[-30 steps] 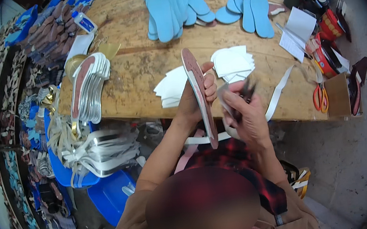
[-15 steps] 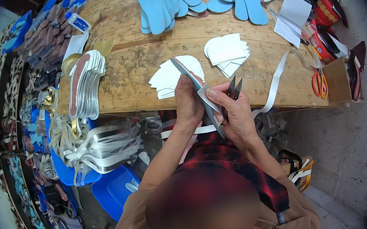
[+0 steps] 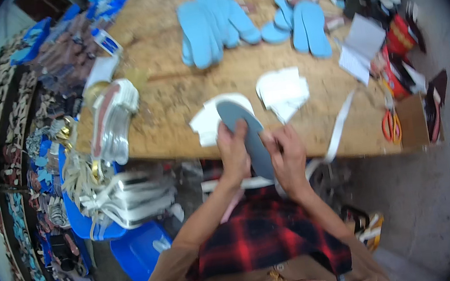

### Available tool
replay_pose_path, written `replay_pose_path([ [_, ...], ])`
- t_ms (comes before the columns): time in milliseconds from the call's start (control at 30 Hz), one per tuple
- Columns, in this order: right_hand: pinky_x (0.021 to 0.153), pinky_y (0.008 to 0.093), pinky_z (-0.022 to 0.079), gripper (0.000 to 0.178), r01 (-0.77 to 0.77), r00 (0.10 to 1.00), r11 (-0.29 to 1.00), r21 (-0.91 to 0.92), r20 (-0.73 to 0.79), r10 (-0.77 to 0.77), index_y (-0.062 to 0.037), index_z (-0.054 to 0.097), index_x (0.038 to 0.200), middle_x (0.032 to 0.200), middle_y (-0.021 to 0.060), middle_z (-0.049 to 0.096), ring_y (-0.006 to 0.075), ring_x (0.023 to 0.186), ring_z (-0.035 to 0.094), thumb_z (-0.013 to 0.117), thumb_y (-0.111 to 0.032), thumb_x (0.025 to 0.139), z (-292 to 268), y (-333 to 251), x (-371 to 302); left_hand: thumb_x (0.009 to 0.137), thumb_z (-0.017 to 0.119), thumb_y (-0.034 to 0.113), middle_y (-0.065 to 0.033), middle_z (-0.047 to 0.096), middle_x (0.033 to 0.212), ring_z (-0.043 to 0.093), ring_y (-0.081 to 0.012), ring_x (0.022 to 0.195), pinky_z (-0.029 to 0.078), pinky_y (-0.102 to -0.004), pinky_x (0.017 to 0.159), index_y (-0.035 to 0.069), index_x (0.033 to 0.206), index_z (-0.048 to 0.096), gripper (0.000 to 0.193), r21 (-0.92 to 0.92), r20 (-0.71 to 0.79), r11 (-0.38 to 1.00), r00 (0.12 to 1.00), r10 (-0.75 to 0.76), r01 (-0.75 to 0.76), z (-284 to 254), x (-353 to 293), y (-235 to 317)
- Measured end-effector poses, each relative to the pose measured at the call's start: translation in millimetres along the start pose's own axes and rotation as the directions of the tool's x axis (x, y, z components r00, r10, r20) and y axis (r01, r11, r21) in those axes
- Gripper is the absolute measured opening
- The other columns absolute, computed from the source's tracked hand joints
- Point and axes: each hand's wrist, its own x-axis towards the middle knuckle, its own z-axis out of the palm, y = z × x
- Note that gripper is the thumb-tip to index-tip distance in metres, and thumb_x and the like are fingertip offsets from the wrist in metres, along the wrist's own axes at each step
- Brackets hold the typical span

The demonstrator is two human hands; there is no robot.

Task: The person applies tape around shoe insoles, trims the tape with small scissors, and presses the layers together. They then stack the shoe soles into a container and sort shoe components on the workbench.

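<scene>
A grey-blue insole (image 3: 254,145) is held upright in front of me, its broad face turned up. My left hand (image 3: 235,153) grips it from the left, with the thumb lying on that face. At its right edge, the curled fingers of my right hand (image 3: 288,158) pinch the rim; blur hides the detail there. The dark snips seen earlier in this hand do not show now. Just behind the insole, white rounded pieces (image 3: 206,121) lie fanned on the table. A second pile of white pieces (image 3: 283,93) sits to their right.
Light-blue insoles (image 3: 199,33) are heaped at the table's far side. Silvery insoles (image 3: 113,133) stand stacked on the left, above blue bins (image 3: 137,248). A white strip (image 3: 339,131) trails over the front edge. Orange-handled scissors (image 3: 391,125) are beside a cardboard box (image 3: 413,121).
The insole has turned from nearly edge-on to show its grey-blue face. My right fingers have moved to its edge, and the snips have gone from sight. The view has tilted.
</scene>
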Motion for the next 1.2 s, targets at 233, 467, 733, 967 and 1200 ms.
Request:
replay_pose_path([
  [233, 0.052, 0.0292, 0.033, 0.019, 0.051, 0.999, 0.996, 0.079, -0.002, -0.051, 0.0001, 0.050, 0.072, 0.063, 0.0049, 0.043, 0.0156, 0.058, 0.043, 0.058, -0.008, 0.087, -54, 30, 39, 0.081, 0.073, 0.021, -0.0087, 0.058, 0.102, 0.057, -0.0142, 0.093, 0.049, -0.0287, 0.079, 0.001, 0.113, 0.047, 0.045, 0.401, 0.369, 0.911, 0.894, -0.255, 0.094, -1, 35, 51],
  [467, 0.047, 0.0260, 0.033, 0.024, -0.637, 0.656, 0.760, 0.126, 0.606, 0.450, -0.0008, 0.058, 0.078, 0.064, -0.0020, 0.054, 0.0085, 0.051, 0.043, 0.059, -0.023, 0.087, -61, 23, 29, 0.056, 0.075, 0.028, -0.0178, 0.054, 0.113, 0.051, -0.0341, 0.108, 0.038, -0.0436, 0.095, 0.001, 0.123, 0.046, 0.078, 0.203, 0.937, 0.075, 0.171, -0.303, -0.976, 39, 13, 114],
  [733, 0.058, 0.0280, 0.047, 0.018, -0.058, 0.988, 0.844, -0.533, -0.150, -0.027, 0.0000, 0.061, 0.086, 0.072, 0.0043, 0.062, 0.0148, 0.060, 0.057, 0.049, -0.012, 0.092, -139, 31, 33, 0.081, 0.064, 0.048, -0.0144, 0.060, 0.105, 0.061, -0.0214, 0.089, 0.051, -0.0317, 0.079, -0.001, 0.113, 0.055, 0.059, 0.825, 0.345, 0.451, 0.329, -0.879, 0.339, -15, 7, 78],
  [967, 0.037, 0.0221, 0.034, 0.028, -0.693, 0.686, 0.408, 0.595, 0.370, 0.626, 0.0017, 0.062, 0.089, 0.075, 0.0079, 0.063, 0.0091, 0.045, 0.048, 0.052, -0.024, 0.096, -28, -10, -27, 0.074, 0.072, 0.035, -0.0130, 0.058, 0.114, 0.056, -0.0183, 0.105, 0.047, -0.0292, 0.088, -0.002, 0.127, 0.048, 0.069, 0.741, 0.470, 0.556, 0.301, -0.830, 0.376, -4, -13, 107],
  [1200, 0.036, 0.0220, 0.034, 0.011, -0.570, 0.670, 0.149, 0.808, 0.352, 0.654, -0.0019, 0.064, 0.080, 0.063, 0.0037, 0.060, 0.0092, 0.046, 0.052, 0.062, -0.010, 0.088, -46, 0, -39, 0.067, 0.079, 0.026, -0.0111, 0.055, 0.104, 0.056, -0.0165, 0.100, 0.046, -0.0282, 0.081, 0.001, 0.129, 0.050, 0.073, 0.905, 0.425, 0.411, 0.294, -0.856, -0.114, 10, -18, 133],
])
